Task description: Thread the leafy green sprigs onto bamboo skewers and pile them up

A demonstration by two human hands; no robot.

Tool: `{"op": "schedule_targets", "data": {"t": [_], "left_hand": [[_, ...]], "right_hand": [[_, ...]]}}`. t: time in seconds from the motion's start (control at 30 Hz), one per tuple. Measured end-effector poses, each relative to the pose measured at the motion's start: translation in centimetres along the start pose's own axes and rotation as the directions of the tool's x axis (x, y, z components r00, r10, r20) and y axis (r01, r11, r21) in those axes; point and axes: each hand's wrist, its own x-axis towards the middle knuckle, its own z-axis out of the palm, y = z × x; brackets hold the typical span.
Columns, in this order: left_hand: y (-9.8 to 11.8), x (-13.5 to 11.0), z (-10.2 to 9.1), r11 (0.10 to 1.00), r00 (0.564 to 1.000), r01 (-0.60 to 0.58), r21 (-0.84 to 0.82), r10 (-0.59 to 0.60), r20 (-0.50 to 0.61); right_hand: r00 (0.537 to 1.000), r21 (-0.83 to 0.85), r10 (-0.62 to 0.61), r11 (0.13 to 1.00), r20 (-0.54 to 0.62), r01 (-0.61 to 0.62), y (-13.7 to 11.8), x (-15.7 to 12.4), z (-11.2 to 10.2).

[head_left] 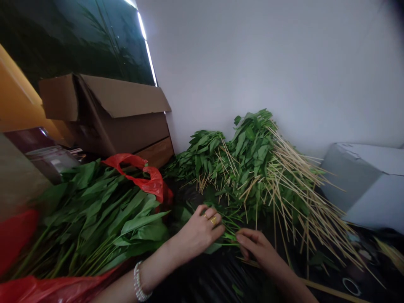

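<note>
A small bunch of green leafy stems point(232, 238) lies between my two hands, low in the middle of the view. My left hand point(205, 229), with gold rings and a beaded bracelet, curls its fingers at the leaf side of the bunch; its fingertips are partly hidden. Thumb and fingers of my right hand point(256, 246) pinch the stems from the right. Just beyond the hands, bundled greens point(252, 147) on thin wooden sticks point(303, 189) are heaped against the wall. To the left, long-leaved greens point(110, 210) fill an open red plastic bag point(154, 181).
Behind the bag stands an open cardboard box point(132, 130). A white box point(362, 181) sits at the right by the wall. Black plastic sheeting point(205, 277) covers the surface below my hands. A white ring point(351, 286) lies at the lower right.
</note>
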Motion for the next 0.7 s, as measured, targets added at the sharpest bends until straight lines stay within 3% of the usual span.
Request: {"op": "schedule_targets", "data": {"t": [0.23, 0.4, 0.47, 0.53, 0.57, 0.6, 0.63, 0.7], "left_hand": [[-0.2, 0.1, 0.8, 0.999, 0.998, 0.018, 0.028, -0.020, 0.065], [-0.7, 0.2, 1.7, 0.966, 0.985, 0.170, -0.196, -0.166, 0.039], [-1.8, 0.2, 1.5, 0.871, 0.931, 0.346, -0.349, -0.364, 0.012], [-3.1, -0.1, 0.6, 0.706, 0.793, 0.513, -0.489, -0.608, -0.047], [-3.6, -0.3, 0.1, 0.624, 0.710, 0.554, -0.551, -0.700, -0.078], [-3.8, -0.5, -0.5, 0.574, 0.658, 0.553, -0.604, -0.745, -0.106], [-3.9, -0.7, -1.0, 0.553, 0.651, 0.525, -0.647, -0.751, -0.113], [-3.0, -1.1, -1.5, 0.573, 0.721, 0.460, -0.678, -0.686, -0.091]], "right_hand": [[0.999, -0.064, 0.053, 0.997, 0.015, -0.051, 0.1, 0.0, -0.4], [1.000, -0.131, -0.006, 0.991, -0.023, 0.003, 0.1, -0.1, -0.2], [0.996, -0.181, -0.055, 0.983, -0.071, 0.042, 0.0, -0.1, -0.3], [0.990, -0.200, -0.067, 0.979, -0.126, 0.041, 0.1, 0.0, -0.6], [0.987, -0.188, -0.057, 0.982, -0.150, 0.029, 0.1, 0.1, -0.7], [0.986, -0.165, -0.042, 0.986, -0.164, 0.014, 0.2, 0.2, -0.9], [0.985, -0.139, -0.028, 0.990, -0.169, 0.004, 0.3, 0.2, -0.9], [0.986, -0.098, -0.021, 0.995, -0.165, 0.005, 0.5, 0.4, -0.8]]}}
